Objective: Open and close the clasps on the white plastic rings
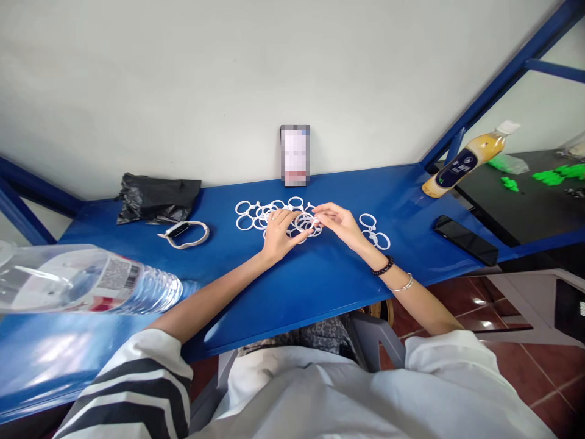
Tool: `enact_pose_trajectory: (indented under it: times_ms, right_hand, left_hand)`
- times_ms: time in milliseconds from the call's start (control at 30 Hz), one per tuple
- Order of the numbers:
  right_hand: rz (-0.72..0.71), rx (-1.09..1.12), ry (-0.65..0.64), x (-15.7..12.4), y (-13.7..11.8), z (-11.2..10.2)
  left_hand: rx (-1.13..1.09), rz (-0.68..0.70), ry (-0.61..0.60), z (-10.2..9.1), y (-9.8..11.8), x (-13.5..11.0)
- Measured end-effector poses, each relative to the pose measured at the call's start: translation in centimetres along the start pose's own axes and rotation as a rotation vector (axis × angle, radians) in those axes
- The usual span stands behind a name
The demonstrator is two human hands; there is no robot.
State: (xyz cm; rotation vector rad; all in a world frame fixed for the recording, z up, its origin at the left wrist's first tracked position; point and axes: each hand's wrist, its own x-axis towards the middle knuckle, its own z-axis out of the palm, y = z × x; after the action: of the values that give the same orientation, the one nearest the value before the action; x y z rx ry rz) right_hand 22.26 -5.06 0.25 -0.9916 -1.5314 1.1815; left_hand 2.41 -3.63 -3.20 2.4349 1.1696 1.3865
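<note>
Several white plastic rings point(245, 222), each with a small knob, lie in an overlapping pile on the blue table point(283, 286). My left hand point(278, 236) is over the pile, its thumb and fingers curved around the left side of a white ring point(304, 221). My right hand point(339, 223) pinches that same ring near its knob, at the right edge of the pile. The fingertips partly hide the small joint there. A separate small group of white rings point(382, 241) lies on the table to the right of my right hand.
A phone point(295, 156) leans against the wall behind the rings. A black plastic bag point(158, 199), a watch point(186, 234) and a large water bottle point(91, 279) are on the left. A juice bottle point(466, 161) and a black phone point(465, 239) are on the right.
</note>
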Motion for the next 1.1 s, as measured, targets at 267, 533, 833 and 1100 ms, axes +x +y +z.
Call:
enact_pose_trajectory:
  times_ms: [267,533,833,1100]
  right_hand:
    - [-0.055,-0.046,-0.005,-0.19,0.20,0.16]
    - [-0.049,-0.051,0.010,-0.15,0.34,0.14]
    - [-0.096,-0.098,0.027,-0.23,0.04,0.20]
    - [-0.062,-0.069,0.011,-0.31,0.24,0.43]
  left_hand:
    - [-0.068,-0.038,0.013,-0.22,0.10,0.16]
    - [-0.092,-0.039,0.025,-0.29,0.12,0.22]
    - [-0.054,-0.070,0.016,-0.43,0.42,0.07]
    - [-0.047,-0.087,0.027,-0.03,0.30,-0.27]
